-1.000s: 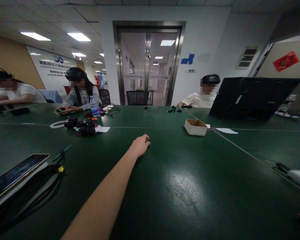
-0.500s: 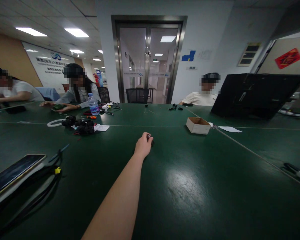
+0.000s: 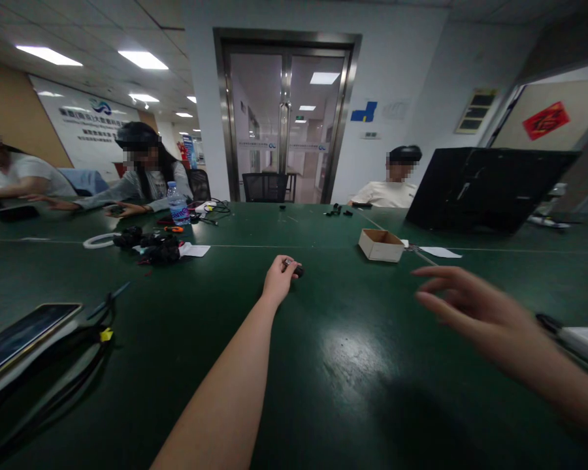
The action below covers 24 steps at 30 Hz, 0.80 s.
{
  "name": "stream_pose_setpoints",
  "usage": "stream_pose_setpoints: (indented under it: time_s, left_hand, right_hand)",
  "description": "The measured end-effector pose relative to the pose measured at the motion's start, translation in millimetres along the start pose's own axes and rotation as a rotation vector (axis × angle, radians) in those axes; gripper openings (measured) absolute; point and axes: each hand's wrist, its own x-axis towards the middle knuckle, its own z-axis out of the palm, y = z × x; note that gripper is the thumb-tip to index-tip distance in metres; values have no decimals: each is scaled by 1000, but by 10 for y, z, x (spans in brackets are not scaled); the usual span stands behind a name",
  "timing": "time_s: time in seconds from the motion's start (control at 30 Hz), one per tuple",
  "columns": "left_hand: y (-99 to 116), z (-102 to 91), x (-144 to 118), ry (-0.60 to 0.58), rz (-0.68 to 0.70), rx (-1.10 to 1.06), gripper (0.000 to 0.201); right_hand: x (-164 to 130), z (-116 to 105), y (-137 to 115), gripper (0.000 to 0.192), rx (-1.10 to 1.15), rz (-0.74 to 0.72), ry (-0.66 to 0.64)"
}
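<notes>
My left hand [image 3: 277, 281] reaches out over the middle of the green table [image 3: 215, 365]. Its fingers are closed round a small dark object [image 3: 298, 270] with a shiny light part near the thumb; most of it is hidden, so its kind is not clear. On the right, my right hand [image 3: 465, 303] is over the table, slightly blurred, with fingers apart and nothing in them. Just beyond it stands a small open cardboard box [image 3: 381, 248].
At left lie a phone [image 3: 29, 339], black cables with a yellow tag [image 3: 106, 335], and a black cable bundle [image 3: 159, 248]. A water bottle [image 3: 177, 205] stands behind. A large black monitor [image 3: 490, 189] is at right. Several people sit along the far side.
My right hand has come into view from the right. My left hand stays closed in nearly the same place, with more of the dark object showing. The view has shifted slightly.
</notes>
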Motion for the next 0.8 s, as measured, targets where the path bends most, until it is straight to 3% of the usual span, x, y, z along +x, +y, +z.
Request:
stream_pose_setpoints:
  time_s: [0.07, 0.13, 0.23, 0.33, 0.53, 0.73, 0.8]
  left_hand:
    - [43, -3, -12, 13, 4, -61, 10]
    - [78, -13, -22, 47, 3, -100, 10]
    - [83, -29, -12, 91, 7, -156, 11]
    - [40, -34, 16, 94, 16, -166, 14]
    - [18, -23, 47, 44, 16, -110, 16]
    - [38, -55, 148, 249, -94, -155, 15]
    - [42, -71, 158, 240, -109, -205, 20]
  right_hand:
    - [358, 472, -77, 46, 238, 168, -371]
    - [708, 1013, -142, 48, 496, 369, -566]
    - [1031, 1715, -244, 36, 818, 558, -568]
    - [1095, 2128, -321, 20, 1097, 571, -517]
    - [1065, 2298, -242, 10, 1232, 474, -421]
    - [1121, 2326, -189, 12, 1218, 431, -299]
    - [1143, 2336, -188, 12, 1223, 419, -316]
